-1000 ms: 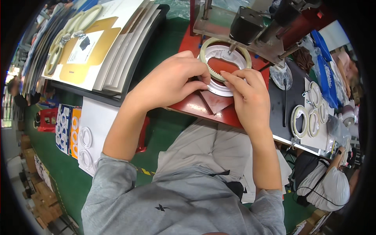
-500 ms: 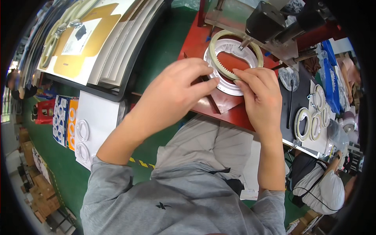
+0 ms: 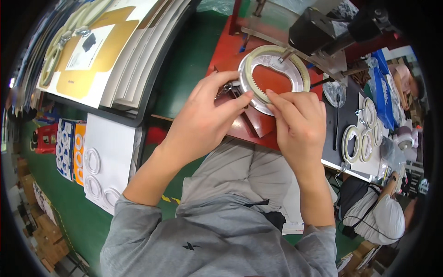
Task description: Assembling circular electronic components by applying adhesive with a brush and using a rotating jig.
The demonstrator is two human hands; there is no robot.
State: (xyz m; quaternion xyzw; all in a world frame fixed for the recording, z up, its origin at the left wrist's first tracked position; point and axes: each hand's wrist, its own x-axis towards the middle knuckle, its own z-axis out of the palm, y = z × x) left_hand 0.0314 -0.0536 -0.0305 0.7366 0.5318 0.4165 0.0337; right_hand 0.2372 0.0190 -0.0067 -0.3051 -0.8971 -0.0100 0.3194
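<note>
A cream ring (image 3: 302,69) with teeth along its inner edge rests over a shiny white ring (image 3: 246,85) on the red work plate. The toothed ring sits off-centre, leaving the white ring's left rim showing. My right hand (image 3: 297,122) pinches the toothed ring's near edge between thumb and fingers. My left hand (image 3: 205,115) touches the rings' left side, its thumb and forefinger apart along the rim. A small shiny metal part shows between those fingers. Under the right fingertips, the near edge is partly hidden.
Above the rings stands a machine with a clear plate (image 3: 272,39) and a black block (image 3: 311,27). More rings (image 3: 351,144) lie on the right-hand table beside a thin black rod (image 3: 337,120). Stacked cardboard (image 3: 110,60) fills a black-edged rack at left. Another person sits at far right.
The toothed ring has come down flatter against the white ring. Both hands have moved slightly left, and my left forefinger has slid outward along the rim. The whole view has shifted a little.
</note>
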